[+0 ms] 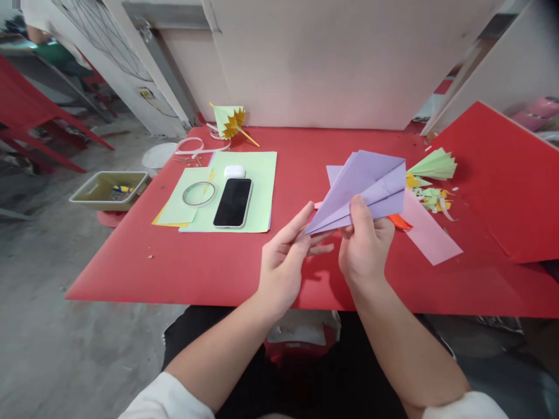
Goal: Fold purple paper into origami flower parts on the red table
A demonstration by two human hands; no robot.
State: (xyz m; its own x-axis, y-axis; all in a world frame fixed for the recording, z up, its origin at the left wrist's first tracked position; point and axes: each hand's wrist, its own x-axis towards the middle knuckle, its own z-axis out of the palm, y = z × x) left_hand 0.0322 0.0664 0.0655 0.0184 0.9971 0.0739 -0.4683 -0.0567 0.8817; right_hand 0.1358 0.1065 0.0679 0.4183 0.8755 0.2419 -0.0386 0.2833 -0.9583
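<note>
A purple sheet of paper [349,183], folded into narrow pleats that meet at a point on its lower left, is held up over the red table. My left hand [286,256] pinches that pointed end between thumb and fingers. Around the lower edge closes my right hand [367,241], its thumb pressing on the pleats. Behind and below the right hand lie a pink paper strip [430,230] and an orange-red object [399,222], mostly hidden. Another bit of purple paper [333,173] shows behind the folded sheet.
On the red table [209,267] a phone [233,202], white earbud case [234,171] and tape roll [199,194] rest on green paper [262,192]. A paper umbrella [231,123] stands at the back left. Green pleated paper [434,164], scraps and a red board [519,186] are at right.
</note>
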